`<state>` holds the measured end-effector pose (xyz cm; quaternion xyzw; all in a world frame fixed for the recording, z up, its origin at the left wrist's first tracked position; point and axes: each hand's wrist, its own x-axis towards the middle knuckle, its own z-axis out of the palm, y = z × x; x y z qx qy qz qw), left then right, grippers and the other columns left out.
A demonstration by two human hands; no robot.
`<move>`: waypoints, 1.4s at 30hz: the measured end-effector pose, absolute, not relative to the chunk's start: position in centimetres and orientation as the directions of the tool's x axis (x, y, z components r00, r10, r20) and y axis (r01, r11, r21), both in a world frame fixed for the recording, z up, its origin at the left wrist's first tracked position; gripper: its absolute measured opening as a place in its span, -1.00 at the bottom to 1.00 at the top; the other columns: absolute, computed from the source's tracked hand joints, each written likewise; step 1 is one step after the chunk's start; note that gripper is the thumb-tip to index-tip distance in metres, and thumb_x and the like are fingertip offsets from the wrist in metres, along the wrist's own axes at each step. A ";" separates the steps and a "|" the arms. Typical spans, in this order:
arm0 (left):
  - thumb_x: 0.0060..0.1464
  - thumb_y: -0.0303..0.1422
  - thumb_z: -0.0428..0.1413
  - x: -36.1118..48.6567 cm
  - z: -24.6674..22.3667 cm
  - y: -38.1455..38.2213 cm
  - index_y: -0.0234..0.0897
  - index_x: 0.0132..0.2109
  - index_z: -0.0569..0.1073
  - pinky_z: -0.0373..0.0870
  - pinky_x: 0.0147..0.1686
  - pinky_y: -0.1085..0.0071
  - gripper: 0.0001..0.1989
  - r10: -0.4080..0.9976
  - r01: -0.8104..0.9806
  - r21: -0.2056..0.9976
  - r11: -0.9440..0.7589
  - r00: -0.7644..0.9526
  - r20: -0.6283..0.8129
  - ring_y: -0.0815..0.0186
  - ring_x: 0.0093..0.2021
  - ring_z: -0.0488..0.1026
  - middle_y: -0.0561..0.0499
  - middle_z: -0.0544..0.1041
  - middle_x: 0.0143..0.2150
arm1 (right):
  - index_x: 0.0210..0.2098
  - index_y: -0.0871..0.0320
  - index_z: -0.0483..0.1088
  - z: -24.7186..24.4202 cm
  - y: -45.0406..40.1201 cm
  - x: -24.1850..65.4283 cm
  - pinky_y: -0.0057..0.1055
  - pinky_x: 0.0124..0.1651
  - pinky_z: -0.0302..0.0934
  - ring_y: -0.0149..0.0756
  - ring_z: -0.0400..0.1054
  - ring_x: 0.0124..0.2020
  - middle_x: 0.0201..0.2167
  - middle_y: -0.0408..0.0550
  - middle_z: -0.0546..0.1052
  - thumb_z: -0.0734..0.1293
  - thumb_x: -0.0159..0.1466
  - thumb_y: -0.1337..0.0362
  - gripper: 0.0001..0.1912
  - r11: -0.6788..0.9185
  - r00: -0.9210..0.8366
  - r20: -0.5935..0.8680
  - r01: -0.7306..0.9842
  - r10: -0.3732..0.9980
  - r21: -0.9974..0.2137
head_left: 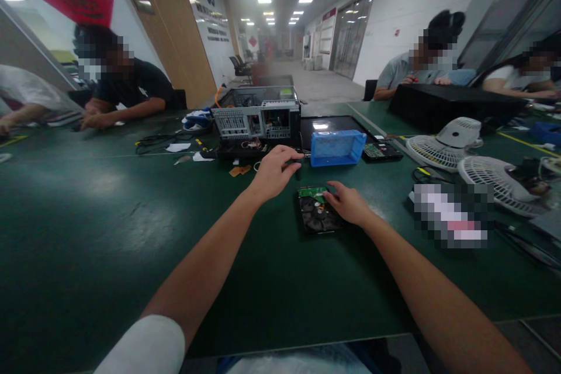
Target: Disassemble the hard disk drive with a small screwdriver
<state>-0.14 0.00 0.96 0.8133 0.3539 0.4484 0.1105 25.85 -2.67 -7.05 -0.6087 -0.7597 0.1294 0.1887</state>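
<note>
One hard drive (312, 219) on green table (219, 315); markings too small to read. Right hand (348, 203) hides its right edge; whether fingers grip, cannot tell. Left hand (277, 170) near-pinched at one dark object (298, 171), hold unclear. Beyond: one blue bin (336, 149), one computer case (234, 121). Rightward: two white fans (432, 151). Wall lettering (213, 23) blurred.

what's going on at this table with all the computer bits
A person has their right hand at the right side of a hard drive lying on the green table, circuit board up. Their left hand is beyond it, by a small dark object; whether it's gripped is unclear. Further back are a blue bin and computer case.
</note>
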 end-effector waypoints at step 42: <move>0.21 -0.27 0.18 0.5 1.6 -1.0 -0.18 -0.05 0.60 0.49 -0.25 0.36 -0.80 0.767 0.493 0.596 -0.634 0.304 0.564 0.34 -0.28 0.49 -0.02 0.53 -0.14 | 0.18 0.12 0.38 -7.0 -2.8 26.1 -0.37 -0.15 0.25 -0.15 0.53 -0.17 -0.18 0.02 0.64 0.15 0.45 0.07 -0.57 0.255 -0.212 0.145 0.862 0.966 -0.438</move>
